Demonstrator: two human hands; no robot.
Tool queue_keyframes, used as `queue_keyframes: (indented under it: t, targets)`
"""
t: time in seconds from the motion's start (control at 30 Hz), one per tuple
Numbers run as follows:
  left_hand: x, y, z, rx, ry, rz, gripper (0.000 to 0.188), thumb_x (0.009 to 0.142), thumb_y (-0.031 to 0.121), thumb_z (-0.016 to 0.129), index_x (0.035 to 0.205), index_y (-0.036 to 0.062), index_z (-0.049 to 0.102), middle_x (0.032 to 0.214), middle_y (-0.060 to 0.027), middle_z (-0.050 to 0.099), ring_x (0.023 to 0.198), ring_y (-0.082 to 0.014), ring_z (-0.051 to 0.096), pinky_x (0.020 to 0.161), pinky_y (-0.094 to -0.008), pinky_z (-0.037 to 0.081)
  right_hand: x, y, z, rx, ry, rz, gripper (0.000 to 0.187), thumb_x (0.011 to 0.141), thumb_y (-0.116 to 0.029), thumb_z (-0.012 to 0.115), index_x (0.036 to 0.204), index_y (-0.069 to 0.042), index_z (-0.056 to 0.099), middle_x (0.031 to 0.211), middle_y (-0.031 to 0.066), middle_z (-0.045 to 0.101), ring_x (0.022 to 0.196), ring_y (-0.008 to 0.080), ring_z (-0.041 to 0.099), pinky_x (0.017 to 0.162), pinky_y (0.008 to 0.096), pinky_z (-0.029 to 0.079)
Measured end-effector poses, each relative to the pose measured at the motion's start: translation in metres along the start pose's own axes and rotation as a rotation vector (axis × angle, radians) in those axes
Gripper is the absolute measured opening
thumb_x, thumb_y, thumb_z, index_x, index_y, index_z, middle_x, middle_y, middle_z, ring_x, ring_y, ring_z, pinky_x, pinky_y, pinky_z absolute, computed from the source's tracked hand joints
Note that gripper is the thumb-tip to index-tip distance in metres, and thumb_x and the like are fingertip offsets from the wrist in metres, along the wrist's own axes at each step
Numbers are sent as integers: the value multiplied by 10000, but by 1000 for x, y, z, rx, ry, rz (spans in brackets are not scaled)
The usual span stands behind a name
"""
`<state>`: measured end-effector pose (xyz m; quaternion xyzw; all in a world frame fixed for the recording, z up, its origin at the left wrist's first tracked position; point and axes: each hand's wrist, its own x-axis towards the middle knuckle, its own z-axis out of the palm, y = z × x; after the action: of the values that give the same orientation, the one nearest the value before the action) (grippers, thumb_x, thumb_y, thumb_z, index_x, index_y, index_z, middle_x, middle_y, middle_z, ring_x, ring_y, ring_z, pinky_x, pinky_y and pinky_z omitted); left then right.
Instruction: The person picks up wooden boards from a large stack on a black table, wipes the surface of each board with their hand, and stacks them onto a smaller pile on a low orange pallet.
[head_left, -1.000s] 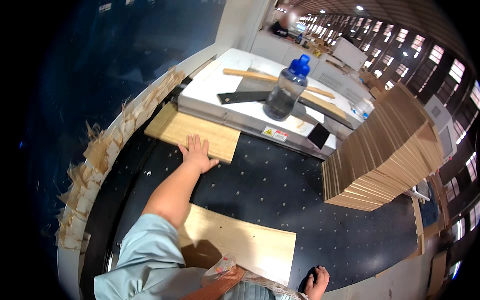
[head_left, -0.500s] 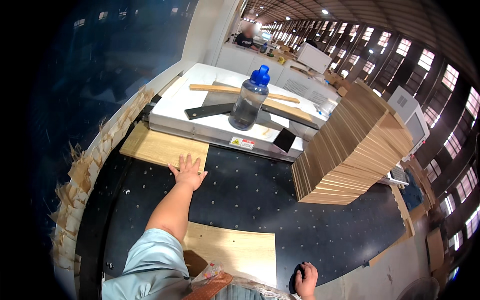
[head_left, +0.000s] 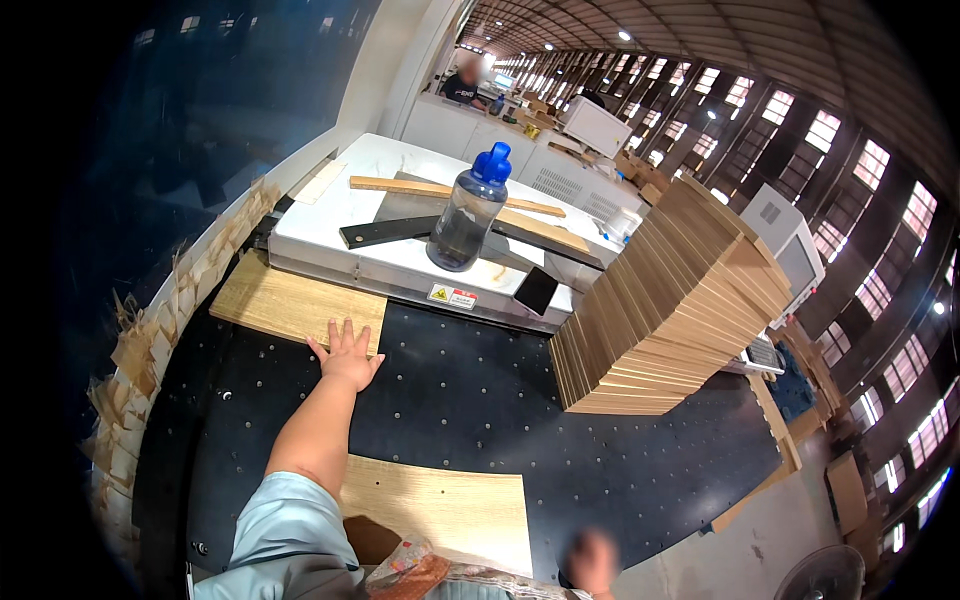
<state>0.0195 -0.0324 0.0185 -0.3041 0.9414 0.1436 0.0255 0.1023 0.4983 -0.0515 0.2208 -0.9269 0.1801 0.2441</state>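
Observation:
My left hand [head_left: 346, 362] lies flat with spread fingers on the near right part of a light wood-grain panel [head_left: 268, 298]. That panel rests at the far left of a black table [head_left: 450, 410] dotted with small studs, against a white machine ledge. A second wood-grain panel [head_left: 460, 510], with small dark holes, lies on the table close to my body. My right hand [head_left: 592, 565] is at the table's near edge, right of this second panel. It is blurred, so its fingers cannot be read; a dark thing beside it is mostly hidden.
A tall stack of wood panels [head_left: 665, 320] stands on the table's right. The white ledge [head_left: 325, 225] bears a blue-capped bottle [head_left: 466, 222], a black phone-like slab [head_left: 536, 291], wood strips and a black bar. Ragged brown tape [head_left: 150, 345] lines the left edge. A person [head_left: 463, 85] sits far back.
The view has shifted, so the scene sits slightly farther left. My left hand stays on the far panel. My right hand, clear and curled before, is now blurred near the same edge.

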Motion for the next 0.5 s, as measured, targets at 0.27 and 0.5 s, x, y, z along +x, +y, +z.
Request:
queue_keyframes:
  t: [0.27, 0.5]
  targets:
    - [-3, 0, -5, -1, -23, -3, 668, 890, 566, 374, 1451, 246, 203, 1535, -55, 11, 1401, -307, -74, 1018, -683, -52, 4, -15, -7, -20, 21, 29, 124, 616, -17, 566, 728, -61, 539, 671, 132, 494, 618, 328, 487, 533, 428, 382]
    - [0, 4, -11, -21, -88, 34, 781, 827, 620, 450, 1454, 228, 197, 1535, -62, 6, 1399, -308, -99, 1013, -684, -58, -6, 2, 1, 6, 102, -7, 115, 618, -28, 573, 727, -57, 545, 674, 138, 500, 618, 331, 490, 530, 426, 382]
